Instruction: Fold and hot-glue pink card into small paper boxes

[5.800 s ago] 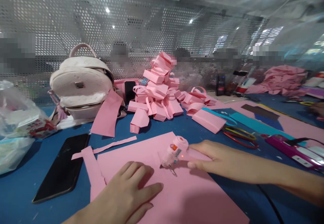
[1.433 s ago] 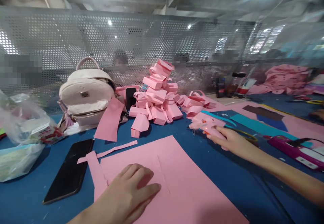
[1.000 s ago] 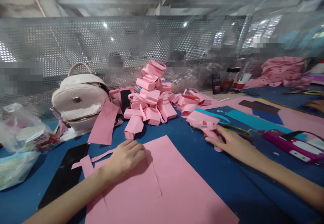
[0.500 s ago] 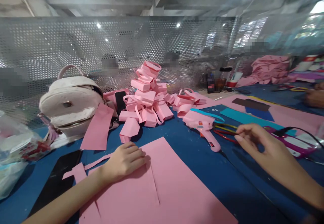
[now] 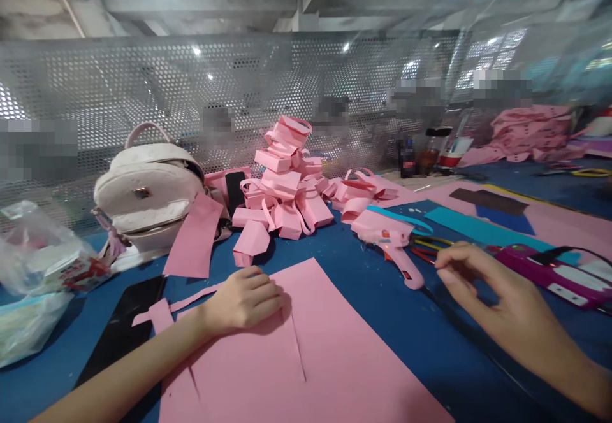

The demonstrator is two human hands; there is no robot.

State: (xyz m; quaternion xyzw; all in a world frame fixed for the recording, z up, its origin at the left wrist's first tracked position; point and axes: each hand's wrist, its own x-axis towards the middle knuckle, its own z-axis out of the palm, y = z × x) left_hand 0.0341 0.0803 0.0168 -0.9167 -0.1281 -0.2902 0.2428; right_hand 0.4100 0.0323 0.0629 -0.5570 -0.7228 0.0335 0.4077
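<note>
A large pink paper sheet (image 5: pixel 335 359) with a slit in it lies on the blue table. My left hand (image 5: pixel 246 302) rests on it with curled fingers, holding it down at the slit's upper end; the fingertips are hidden. A narrow pink strip (image 5: pixel 198 297) lies beside that wrist. At the right, my right hand (image 5: pixel 488 289) hovers with thumb and forefinger curved and slightly apart, nothing visible between them. Red and yellow looped handles (image 5: pixel 428 248) are close to its fingertips. A pink glue gun (image 5: pixel 389 241) lies just left of these handles.
A pile of folded pink paper boxes (image 5: pixel 282 184) stands at the back, beside a white backpack (image 5: pixel 148 197). A black phone-like slab (image 5: pixel 124 321) and a plastic bag (image 5: pixel 33 327) are at left. A purple power strip (image 5: pixel 549 276) and a blue strip (image 5: pixel 488 229) lie at right.
My right hand has moved left, closer to the looped handles. My left hand stays on the sheet. The view has turned slightly left.
</note>
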